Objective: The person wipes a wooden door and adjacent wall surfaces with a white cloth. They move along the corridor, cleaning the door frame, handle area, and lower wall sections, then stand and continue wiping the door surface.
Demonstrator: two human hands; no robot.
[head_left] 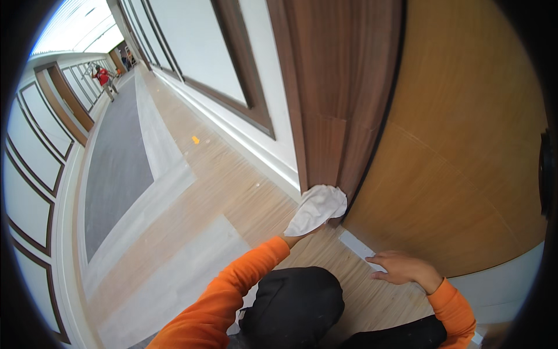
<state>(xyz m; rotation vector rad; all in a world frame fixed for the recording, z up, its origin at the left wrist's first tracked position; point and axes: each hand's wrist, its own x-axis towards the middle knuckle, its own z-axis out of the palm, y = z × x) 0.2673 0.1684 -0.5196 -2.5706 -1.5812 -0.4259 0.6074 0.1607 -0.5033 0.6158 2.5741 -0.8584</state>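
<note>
A white cloth [318, 205] drapes over my left hand [301, 237], hiding most of its fingers. With it I press against the foot of the dark brown wooden door frame [334, 145], close to the floor. My right hand [406, 271] holds nothing; its fingers are stretched out and apart. It is over a pale strip [359, 245] along the bottom of the light brown door [453, 151]. Whether the fingertips touch the strip, I cannot tell.
My bent knee [299, 302] in black trousers is between my arms. White baseboard [232, 136] runs along the panelled wall. A yellow scrap [196, 139] lies on the wood-look floor [261, 209], near a grey carpet [119, 157]. A person in red [103, 78] stands far down the corridor.
</note>
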